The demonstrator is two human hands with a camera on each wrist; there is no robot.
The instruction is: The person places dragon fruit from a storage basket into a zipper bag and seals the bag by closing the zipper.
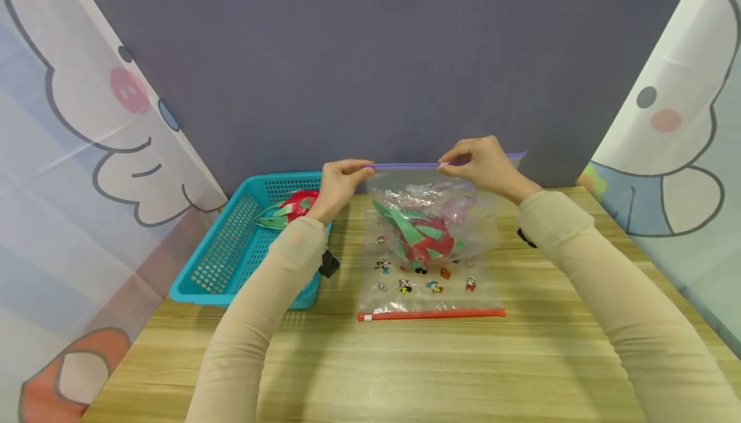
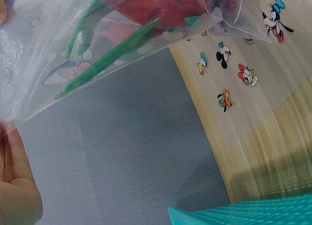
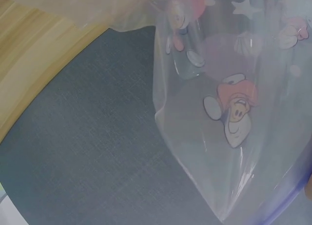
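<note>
Wooden table [image 1: 521,359]: left hand [image 1: 338,185] and right hand [image 1: 483,164] each pinch the bag [image 1: 434,217] zip edge, dragon fruit [image 1: 425,240] inside; basket [image 1: 231,249] beside.

Teal basket [image 1: 231,249] holding a dragon fruit [image 1: 295,206], flat cartoon-printed bag [image 1: 431,288] on wooden table [image 1: 463,371]

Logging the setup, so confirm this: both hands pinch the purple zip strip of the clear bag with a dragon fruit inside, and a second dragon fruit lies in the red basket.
Wrong on one point: the basket is teal, not red, as the head view shows. The rest holds: left hand and right hand pinch the purple zip strip of the clear bag holding a dragon fruit; a second dragon fruit lies in the basket.
</note>
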